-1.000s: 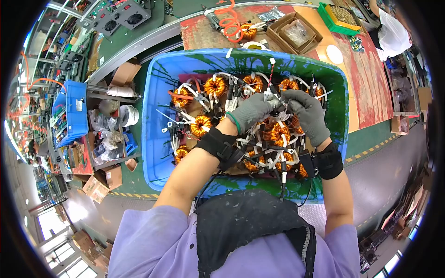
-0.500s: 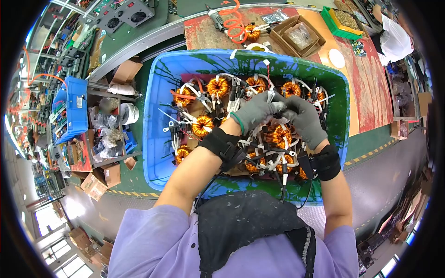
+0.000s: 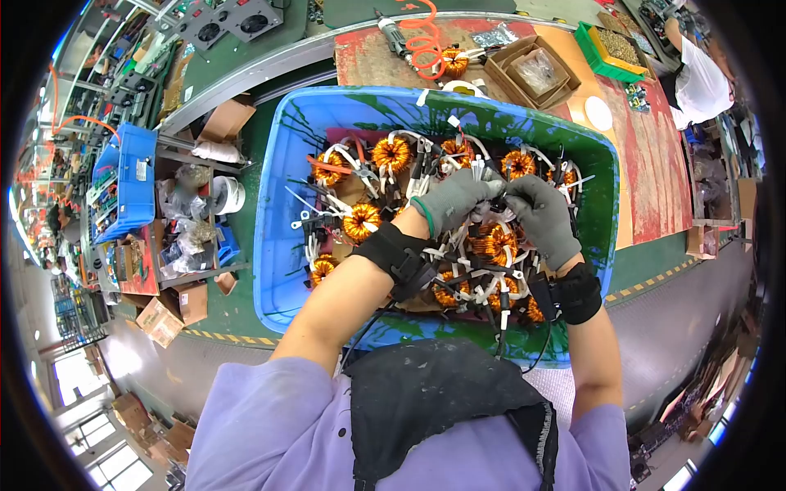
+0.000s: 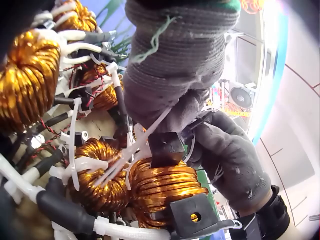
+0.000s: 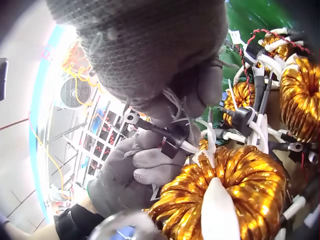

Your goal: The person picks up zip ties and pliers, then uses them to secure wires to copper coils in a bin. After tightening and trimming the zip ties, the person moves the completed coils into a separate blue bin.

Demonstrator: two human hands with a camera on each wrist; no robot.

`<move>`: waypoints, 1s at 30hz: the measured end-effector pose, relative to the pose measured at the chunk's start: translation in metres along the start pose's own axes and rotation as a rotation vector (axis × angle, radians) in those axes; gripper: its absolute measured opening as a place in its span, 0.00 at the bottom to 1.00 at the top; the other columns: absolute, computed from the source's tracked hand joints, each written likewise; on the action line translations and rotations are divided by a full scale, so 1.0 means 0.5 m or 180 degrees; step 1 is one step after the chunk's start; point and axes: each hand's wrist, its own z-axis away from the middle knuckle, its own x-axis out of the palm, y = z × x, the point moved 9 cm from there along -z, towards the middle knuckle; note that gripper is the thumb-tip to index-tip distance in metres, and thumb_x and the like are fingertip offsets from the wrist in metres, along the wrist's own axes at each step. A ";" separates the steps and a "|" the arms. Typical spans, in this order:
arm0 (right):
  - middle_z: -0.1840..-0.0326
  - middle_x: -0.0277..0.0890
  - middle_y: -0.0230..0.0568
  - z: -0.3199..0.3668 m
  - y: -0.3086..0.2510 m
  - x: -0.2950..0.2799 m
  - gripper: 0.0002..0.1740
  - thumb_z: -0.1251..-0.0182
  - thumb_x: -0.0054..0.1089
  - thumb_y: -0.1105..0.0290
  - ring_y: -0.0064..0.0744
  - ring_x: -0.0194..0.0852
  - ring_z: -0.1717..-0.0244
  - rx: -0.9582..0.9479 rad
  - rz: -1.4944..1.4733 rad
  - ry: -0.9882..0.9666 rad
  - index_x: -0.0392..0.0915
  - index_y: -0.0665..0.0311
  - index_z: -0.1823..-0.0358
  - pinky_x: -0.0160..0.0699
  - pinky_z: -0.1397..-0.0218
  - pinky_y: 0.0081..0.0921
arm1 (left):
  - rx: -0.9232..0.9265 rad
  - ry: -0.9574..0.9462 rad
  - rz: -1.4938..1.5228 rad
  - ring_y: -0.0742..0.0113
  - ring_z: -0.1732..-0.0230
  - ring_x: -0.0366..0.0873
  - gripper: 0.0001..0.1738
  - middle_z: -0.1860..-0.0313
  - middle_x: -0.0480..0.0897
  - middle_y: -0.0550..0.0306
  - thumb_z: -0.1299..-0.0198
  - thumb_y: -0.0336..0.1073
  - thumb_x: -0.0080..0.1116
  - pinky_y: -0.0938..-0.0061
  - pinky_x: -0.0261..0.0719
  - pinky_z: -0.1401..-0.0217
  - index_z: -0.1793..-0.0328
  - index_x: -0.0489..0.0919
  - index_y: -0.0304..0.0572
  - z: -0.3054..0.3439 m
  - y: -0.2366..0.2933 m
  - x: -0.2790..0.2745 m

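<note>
Both hands wear grey knit gloves and meet over a blue bin [image 3: 274, 237] of copper-wound toroid coils. The left hand [image 3: 457, 200] grips several thin white cable ties [image 4: 150, 130], whose ends trail below its fingers in the left wrist view. Opposite it, the right hand [image 3: 542, 217] pinches a black-sleeved lead [image 5: 150, 127] with a ring terminal [image 5: 131, 118] at its end. A small black block [image 5: 176, 140] sits on that lead, close to the left fingers. Just below lies a copper coil [image 5: 225, 190] with white sleeving. The fingertips partly hide one another.
Other coils [image 3: 360, 221] with white and black leads crowd the bin. Behind it, a worktable [image 3: 360, 61] bears an electric screwdriver [image 3: 391, 37] on an orange coiled cord, a cardboard box [image 3: 532, 74] and a green tray [image 3: 610, 53]. A smaller blue bin [image 3: 127, 184] stands at left.
The head view has shifted slightly. Both hands stay together over the coils, with small finger movements. The twisted red wire's white connector behind the left hand now sits lower and further left.
</note>
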 end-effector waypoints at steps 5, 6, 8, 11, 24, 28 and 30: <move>0.68 0.79 0.42 0.000 -0.005 -0.005 0.08 0.41 0.62 0.75 0.38 0.79 0.68 0.0024 0.0168 -0.0016 0.80 0.62 0.60 0.76 0.63 0.29 | -0.0036 -0.0167 0.0037 0.82 0.78 0.63 0.05 0.78 0.69 0.71 0.35 0.34 0.56 0.85 0.61 0.76 0.61 0.76 0.42 -0.004 -0.007 -0.002; 0.68 0.79 0.42 0.000 -0.008 -0.005 0.08 0.41 0.62 0.75 0.38 0.79 0.68 0.0025 0.0169 -0.0016 0.80 0.62 0.60 0.76 0.63 0.29 | -0.0036 -0.0168 0.0036 0.82 0.78 0.63 0.05 0.78 0.69 0.71 0.35 0.34 0.56 0.85 0.61 0.76 0.61 0.76 0.42 -0.005 -0.003 -0.004; 0.69 0.78 0.42 -0.003 -0.030 -0.006 0.07 0.42 0.61 0.76 0.39 0.78 0.69 -0.0223 0.0345 0.0071 0.79 0.62 0.62 0.75 0.64 0.30 | -0.0143 -0.0358 0.0039 0.82 0.78 0.63 0.05 0.76 0.71 0.71 0.38 0.34 0.59 0.85 0.62 0.75 0.59 0.77 0.41 -0.006 0.000 0.001; 0.70 0.76 0.44 -0.010 -0.098 -0.034 0.07 0.44 0.60 0.78 0.40 0.77 0.69 -0.1002 0.0480 0.0432 0.78 0.64 0.64 0.74 0.65 0.30 | -0.0268 -0.0399 -0.0353 0.82 0.78 0.63 0.06 0.75 0.72 0.70 0.40 0.33 0.61 0.84 0.61 0.75 0.59 0.79 0.41 -0.009 0.003 0.007; 0.72 0.75 0.34 0.012 0.028 -0.031 0.07 0.30 0.46 0.71 0.18 0.69 0.76 0.0961 -0.2554 0.0916 0.73 0.65 0.63 0.71 0.71 0.16 | 0.1666 0.1665 -0.3325 0.49 0.56 0.77 0.16 0.55 0.75 0.53 0.52 0.40 0.66 0.60 0.76 0.55 0.57 0.77 0.47 0.049 0.085 0.051; 0.72 0.74 0.32 0.017 -0.009 -0.047 0.05 0.30 0.47 0.72 0.16 0.68 0.74 0.0610 -0.1744 0.0689 0.71 0.63 0.64 0.69 0.71 0.15 | 0.1118 0.1702 -0.3537 0.52 0.54 0.77 0.14 0.55 0.76 0.55 0.52 0.41 0.64 0.62 0.77 0.51 0.57 0.79 0.50 0.057 0.071 0.048; 0.68 0.75 0.31 0.018 -0.012 -0.048 0.04 0.30 0.48 0.73 0.15 0.69 0.71 0.0471 -0.1634 0.0498 0.71 0.64 0.62 0.69 0.70 0.15 | 0.1294 0.1621 -0.3754 0.53 0.53 0.78 0.15 0.54 0.77 0.55 0.51 0.41 0.64 0.63 0.76 0.50 0.56 0.80 0.52 0.078 0.088 0.036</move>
